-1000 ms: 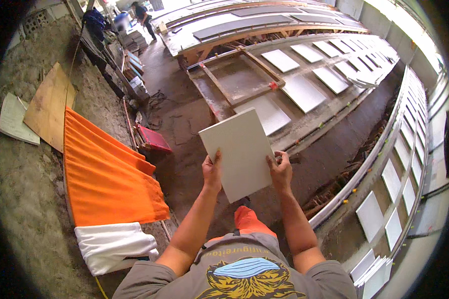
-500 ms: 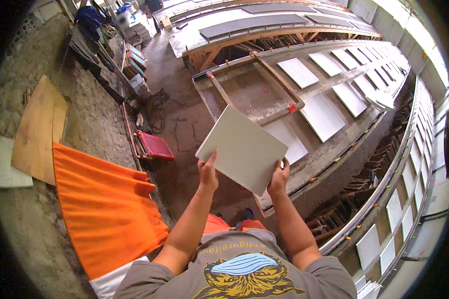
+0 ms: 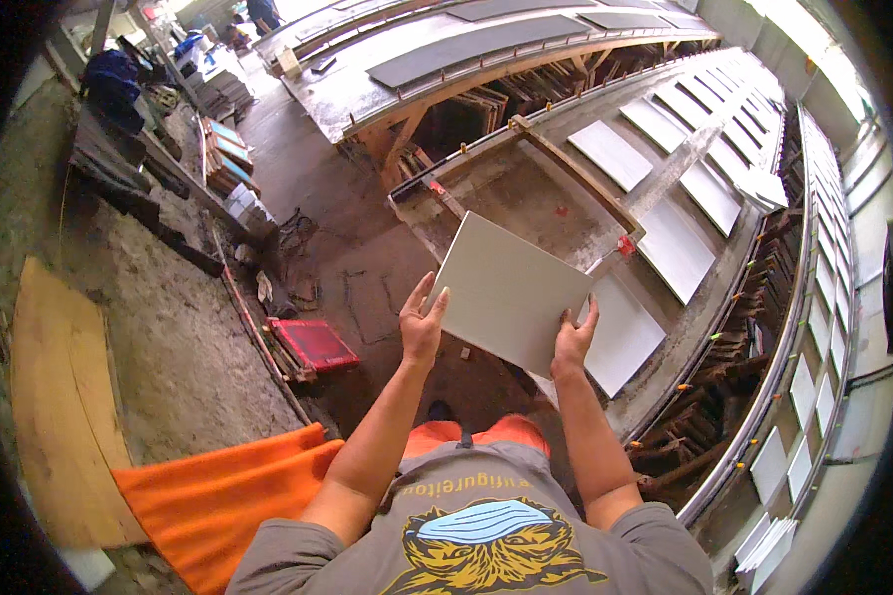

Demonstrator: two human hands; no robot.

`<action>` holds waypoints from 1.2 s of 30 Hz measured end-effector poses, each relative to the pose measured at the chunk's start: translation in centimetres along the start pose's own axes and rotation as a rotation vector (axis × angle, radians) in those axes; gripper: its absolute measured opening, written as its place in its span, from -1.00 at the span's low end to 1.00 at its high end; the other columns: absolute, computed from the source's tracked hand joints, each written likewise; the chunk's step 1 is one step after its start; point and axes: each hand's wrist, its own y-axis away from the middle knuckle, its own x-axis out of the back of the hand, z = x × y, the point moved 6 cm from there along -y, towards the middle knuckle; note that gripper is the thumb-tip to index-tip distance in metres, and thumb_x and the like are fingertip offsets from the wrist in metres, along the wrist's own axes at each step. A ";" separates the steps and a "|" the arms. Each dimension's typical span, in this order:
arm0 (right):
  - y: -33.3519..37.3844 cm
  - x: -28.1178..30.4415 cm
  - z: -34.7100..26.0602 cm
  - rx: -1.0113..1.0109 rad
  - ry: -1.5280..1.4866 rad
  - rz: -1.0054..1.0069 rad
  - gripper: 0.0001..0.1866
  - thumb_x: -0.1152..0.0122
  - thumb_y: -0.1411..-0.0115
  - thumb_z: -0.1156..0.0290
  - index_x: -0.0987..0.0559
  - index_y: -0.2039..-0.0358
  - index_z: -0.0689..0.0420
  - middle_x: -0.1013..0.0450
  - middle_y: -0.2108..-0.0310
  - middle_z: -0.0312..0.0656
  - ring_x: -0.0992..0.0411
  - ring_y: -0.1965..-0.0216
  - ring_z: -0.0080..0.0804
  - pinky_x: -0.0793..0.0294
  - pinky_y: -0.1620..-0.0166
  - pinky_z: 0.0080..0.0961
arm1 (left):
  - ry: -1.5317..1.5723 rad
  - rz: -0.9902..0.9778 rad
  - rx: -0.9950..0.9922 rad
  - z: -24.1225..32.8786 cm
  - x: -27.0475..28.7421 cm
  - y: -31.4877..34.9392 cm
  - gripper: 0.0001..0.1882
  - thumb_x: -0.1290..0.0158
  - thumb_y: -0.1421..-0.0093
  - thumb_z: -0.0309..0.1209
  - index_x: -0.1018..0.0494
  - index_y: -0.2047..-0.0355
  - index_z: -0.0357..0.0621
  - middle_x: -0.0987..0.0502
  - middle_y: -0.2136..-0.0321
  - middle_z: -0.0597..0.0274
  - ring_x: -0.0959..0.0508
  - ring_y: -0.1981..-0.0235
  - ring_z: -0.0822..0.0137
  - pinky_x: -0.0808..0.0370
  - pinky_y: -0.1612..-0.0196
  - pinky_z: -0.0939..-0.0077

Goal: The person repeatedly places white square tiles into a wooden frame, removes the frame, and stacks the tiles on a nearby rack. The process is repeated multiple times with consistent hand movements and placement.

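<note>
In front of me I hold a flat white rectangular panel (image 3: 511,293), tilted over the near end of a long table. My left hand (image 3: 423,322) grips its left edge, with the thumb on the upper face. At the right edge, my right hand (image 3: 574,337) holds it the same way; its other fingers are partly hidden beneath. Just beyond the right hand, a similar white panel (image 3: 620,332) lies on the long table (image 3: 655,397), partly covered by the held one. A wooden frame (image 3: 577,180) rests across that table's near end, beyond the panel.
More white panels (image 3: 680,248) lie in rows along the table. Another long table (image 3: 709,486) with panels curves along the right. Dark panels (image 3: 481,50) lie on the far table. At left are a red-framed screen (image 3: 313,345), an orange cloth (image 3: 238,486) and a wooden board (image 3: 64,397).
My view has shifted, and the scene appears lower on the left. The held panel has turned and moved slightly right, with both hands still on it.
</note>
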 end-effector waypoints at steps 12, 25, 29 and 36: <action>-8.5 -4.9 -1.7 0.180 0.024 0.385 -0.38 -0.09 -0.32 0.63 -0.32 -0.36 -0.08 -0.26 -0.34 -0.07 -0.34 -0.24 -0.16 -0.32 -0.27 -0.30 | -0.495 -0.448 0.011 -0.8 -4.2 -17.1 -0.55 -0.21 -0.29 -0.19 -0.55 -0.06 -0.24 -0.67 0.21 0.11 -0.62 0.31 0.42 -0.57 0.27 0.48; -18.4 -14.8 -3.3 0.155 0.048 0.501 -0.41 -0.09 -0.29 0.64 -0.39 -0.33 0.04 -0.28 -0.35 -0.06 -0.26 -0.34 -0.14 -0.22 -0.34 -0.27 | -0.212 -0.679 0.367 -2.6 -9.2 -34.5 -0.46 -0.13 -0.36 -0.08 -0.48 -0.12 -0.29 -0.63 0.25 0.21 -0.57 0.29 0.43 -0.51 0.21 0.49; -19.6 -17.7 -4.0 0.294 0.093 0.467 -0.47 -0.12 -0.31 0.55 -0.41 -0.31 0.07 -0.33 -0.30 -0.05 -0.31 -0.28 -0.19 -0.28 -0.28 -0.30 | -0.454 -0.959 0.293 -4.2 -11.2 -38.7 -0.52 -0.09 -0.39 -0.04 -0.55 0.14 -0.32 -0.49 0.43 0.44 -0.37 0.42 0.60 -0.32 0.40 0.61; -16.4 -23.9 -3.8 0.218 0.284 0.882 -0.17 -0.33 -0.26 0.26 -0.06 -0.41 0.03 -0.15 -0.26 0.04 -0.23 -0.18 -0.08 -0.31 -0.14 -0.07 | -0.115 -0.981 0.483 -4.2 -11.8 -46.6 -0.61 -0.04 -0.44 -0.11 -0.53 0.09 -0.25 -0.56 0.31 0.41 -0.47 0.31 0.59 -0.46 0.23 0.59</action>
